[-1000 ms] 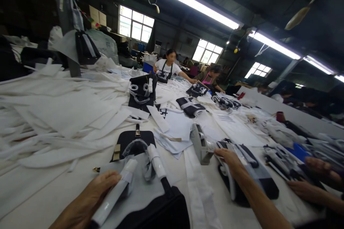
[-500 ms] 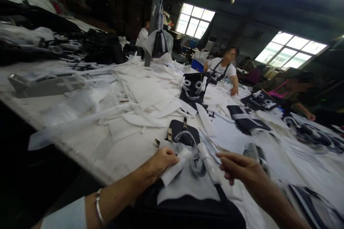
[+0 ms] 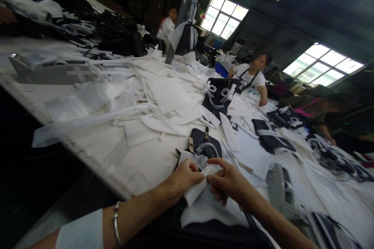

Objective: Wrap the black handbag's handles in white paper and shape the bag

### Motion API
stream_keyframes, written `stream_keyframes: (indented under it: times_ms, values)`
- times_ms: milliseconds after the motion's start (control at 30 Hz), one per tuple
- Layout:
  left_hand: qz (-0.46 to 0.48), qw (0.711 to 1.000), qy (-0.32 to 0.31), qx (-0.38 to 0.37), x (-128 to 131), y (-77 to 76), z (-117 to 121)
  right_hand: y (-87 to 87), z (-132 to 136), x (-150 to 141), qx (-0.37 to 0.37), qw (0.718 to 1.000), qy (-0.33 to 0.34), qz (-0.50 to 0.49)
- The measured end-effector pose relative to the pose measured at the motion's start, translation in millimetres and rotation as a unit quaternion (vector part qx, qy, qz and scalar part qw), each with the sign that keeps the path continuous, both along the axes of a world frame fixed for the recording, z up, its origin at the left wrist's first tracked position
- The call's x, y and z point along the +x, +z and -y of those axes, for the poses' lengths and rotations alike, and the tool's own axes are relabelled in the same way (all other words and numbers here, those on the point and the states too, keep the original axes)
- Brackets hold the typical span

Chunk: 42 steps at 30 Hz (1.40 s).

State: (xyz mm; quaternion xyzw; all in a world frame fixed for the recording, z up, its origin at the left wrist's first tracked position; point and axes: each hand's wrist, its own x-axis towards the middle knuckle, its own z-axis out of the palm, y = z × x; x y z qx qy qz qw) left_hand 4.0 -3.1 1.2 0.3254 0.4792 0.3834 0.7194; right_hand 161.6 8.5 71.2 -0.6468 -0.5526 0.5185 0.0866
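Note:
A black backpack (image 3: 204, 231) lies at the table's near edge, a white sheet (image 3: 216, 212) spread on it. Its upper end shows a dark flap with a buckle (image 3: 207, 135) and a plastic-wrapped handle loop (image 3: 210, 149). My left hand (image 3: 188, 177) is closed on a white foam wrap (image 3: 193, 193) around a strap. My right hand (image 3: 229, 183) has come up beside it, thumb and index finger on either side of the same wrap, the other fingers curled. Any small piece under the fingertips is hidden.
White foam sheets (image 3: 166, 93) are heaped across the table (image 3: 146, 167). A grey tape dispenser (image 3: 279, 188) stands to the right. Other black bags (image 3: 217, 97) lie farther back. Co-workers (image 3: 253, 76) work across the table, near a post (image 3: 185, 11).
My right hand has moved left from beside the backpack to the foam wrap, meeting my left hand. My left hand keeps its hold. The view has shifted slightly.

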Motion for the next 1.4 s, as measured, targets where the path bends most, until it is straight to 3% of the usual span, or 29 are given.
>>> stream_keyframes:
  times_ms: [100,167,233,300,367,433,567,767,900,967,1033,1133,1267,1333,1400]
  values:
    - [0.000,1.000,0.004,-0.017,-3,3.1,-1,1.5,1,3,0.024,0.996,0.026,0.087]
    - [0.003,1.000,0.005,-0.024,-4,4.6,-2,2.5,0,8,0.144,0.968,0.087,0.188]
    - [0.007,1.000,0.007,-0.022,-4,4.6,-2,2.5,-3,15,0.307,0.903,0.185,0.239]
    - [0.010,1.000,0.012,-0.017,-3,3.2,-2,2.1,-7,21,0.428,0.824,0.301,0.217]
    - [0.010,1.000,0.019,-0.013,-2,1.2,-2,3.2,-14,24,0.477,0.763,0.396,0.181]
    - [0.007,1.000,0.017,-0.013,-3,-0.3,-2,6.5,-22,24,0.465,0.741,0.457,0.161]
    - [0.026,0.999,-0.014,-0.024,-5,1.3,-4,13.4,-35,17,0.377,0.750,0.523,0.148]
    - [0.162,0.985,-0.059,-0.016,-22,11.8,-7,15.0,-52,-22,0.294,0.756,0.530,0.247]
    - [0.109,0.994,-0.022,-0.011,-50,16.3,-6,46.6,-66,-21,0.348,0.816,0.424,0.182]
    - [0.026,1.000,0.004,0.006,-62,17.3,-6,62.6,-66,1,0.368,0.856,0.331,0.151]
    - [-0.056,0.997,0.011,0.048,-66,18.1,-9,68.0,-59,31,0.339,0.894,0.236,0.172]
    - [-0.170,0.975,-0.045,0.137,-56,19.7,-15,52.2,-42,69,0.242,0.937,0.132,0.216]
    - [-0.298,0.917,-0.124,0.235,-29,20.8,-23,14.1,-21,81,0.106,0.984,0.055,0.132]
    - [-0.285,0.924,-0.131,0.220,-19,20.0,-26,2.1,-15,76,0.098,0.990,0.029,0.102]
    - [-0.191,0.967,-0.111,0.129,-16,18.9,-27,-4.8,-9,73,0.081,0.996,-0.015,0.035]
